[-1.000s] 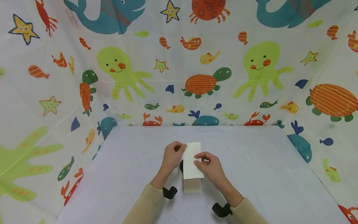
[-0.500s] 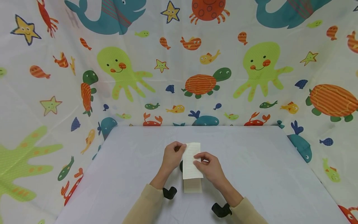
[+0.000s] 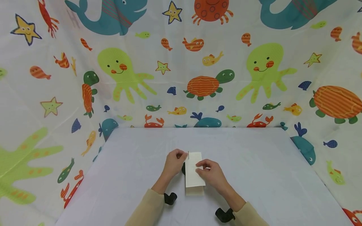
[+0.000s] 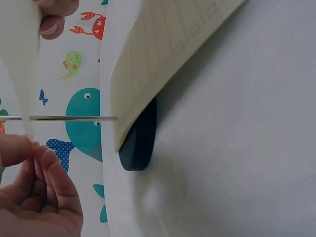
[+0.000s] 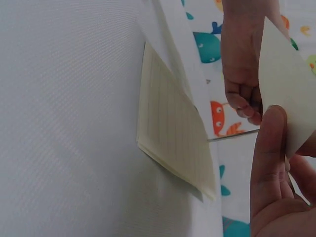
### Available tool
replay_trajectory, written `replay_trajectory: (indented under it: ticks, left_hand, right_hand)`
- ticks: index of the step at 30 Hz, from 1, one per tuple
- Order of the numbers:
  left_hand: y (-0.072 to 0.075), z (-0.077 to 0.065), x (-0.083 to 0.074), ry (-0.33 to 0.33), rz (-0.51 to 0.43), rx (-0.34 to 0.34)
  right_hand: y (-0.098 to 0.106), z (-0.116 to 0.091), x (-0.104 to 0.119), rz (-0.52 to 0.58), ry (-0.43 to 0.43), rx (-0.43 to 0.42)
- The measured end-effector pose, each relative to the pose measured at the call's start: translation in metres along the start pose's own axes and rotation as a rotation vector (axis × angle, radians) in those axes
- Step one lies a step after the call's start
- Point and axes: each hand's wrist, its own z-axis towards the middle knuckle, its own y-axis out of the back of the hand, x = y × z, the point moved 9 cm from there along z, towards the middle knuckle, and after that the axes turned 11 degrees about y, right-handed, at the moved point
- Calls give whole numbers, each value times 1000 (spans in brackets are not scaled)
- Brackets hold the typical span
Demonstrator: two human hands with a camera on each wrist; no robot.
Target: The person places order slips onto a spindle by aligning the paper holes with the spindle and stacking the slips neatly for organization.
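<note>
A small cream paper sheet (image 3: 194,174) is stretched between both hands. My left hand (image 3: 173,162) pinches its upper left edge, and my right hand (image 3: 213,172) pinches its right edge. Through the sheet near that upper left corner passes a thin metal spike (image 4: 74,118), its tip showing above the paper in the head view. Lower on the spike sit lined paper sheets (image 5: 173,116), apart from the held one. Beneath them is the spike's black base (image 4: 139,143), mostly covered in the head view.
A white cloth covers the table (image 3: 135,157). Behind it and at both sides hangs a curtain (image 3: 169,110) printed with sea animals. Black wrist mounts (image 3: 224,215) stick out by the beige sleeves (image 3: 148,205).
Both hands have brought the sheet down and slightly toward the person. The spike's tip, unseen earlier, now sticks out through the paper.
</note>
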Motion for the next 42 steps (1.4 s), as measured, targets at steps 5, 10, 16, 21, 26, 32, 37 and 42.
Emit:
replay_trajectory:
  ticks: [5, 10, 16, 21, 26, 32, 37, 42]
  left_hand:
    - [-3, 3, 9, 6, 47, -1]
    - [-4, 5, 17, 42, 61, 12]
    - [-8, 6, 18, 83, 34, 71]
    - [-9, 5, 15, 89, 46, 77]
    - [-8, 4, 13, 61, 54, 68]
    - [-13, 5, 19, 16, 95, 73]
    - [-16, 4, 21, -9, 132, 68]
    - [-18, 3, 20, -60, 185, 52]
  right_hand:
    - [-1, -2, -5, -68, 6, 16]
    - [-3, -3, -9, -90, 10, 23]
    - [-4, -2, -8, -100, 30, 25]
    - [-5, -2, -8, -92, 29, 37]
    - [-5, -3, -7, -99, 35, 40]
    - [-7, -4, -10, -142, 43, 74]
    - [-11, -6, -9, -215, 91, 130]
    - [-13, -8, -8, -264, 110, 167]
